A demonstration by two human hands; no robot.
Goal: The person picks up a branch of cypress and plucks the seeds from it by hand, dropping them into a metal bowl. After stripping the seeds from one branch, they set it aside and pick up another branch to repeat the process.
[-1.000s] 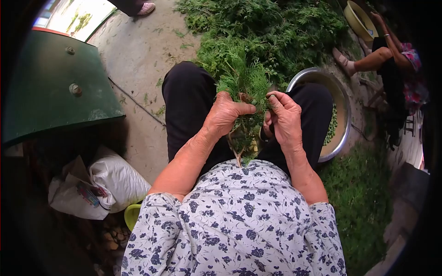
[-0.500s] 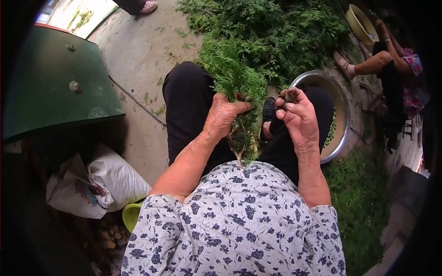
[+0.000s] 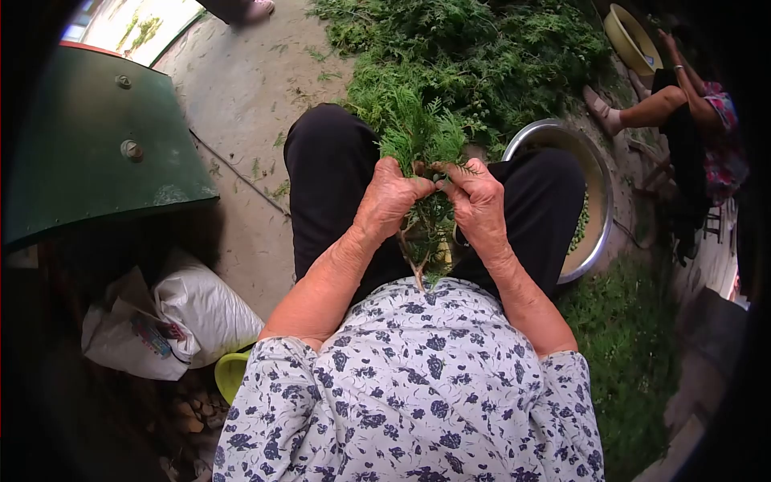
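Note:
A green leafy branch stands upright between my knees, its bare woody stem pointing toward my shirt. My left hand is closed on its middle. My right hand meets it from the other side, thumb and fingers pinched at the foliage; whatever sits between those fingertips is too small to make out. Beside my right knee lies a wide metal basin with small green pieces inside.
A big heap of green branches lies ahead, with more greenery at the right. A seated person is near a yellow basin. At the left are a green metal panel, white sack and cable.
My right hand has moved left from above my right knee to the branch, and its fingertips now pinch at the foliage. My left hand keeps its hold.

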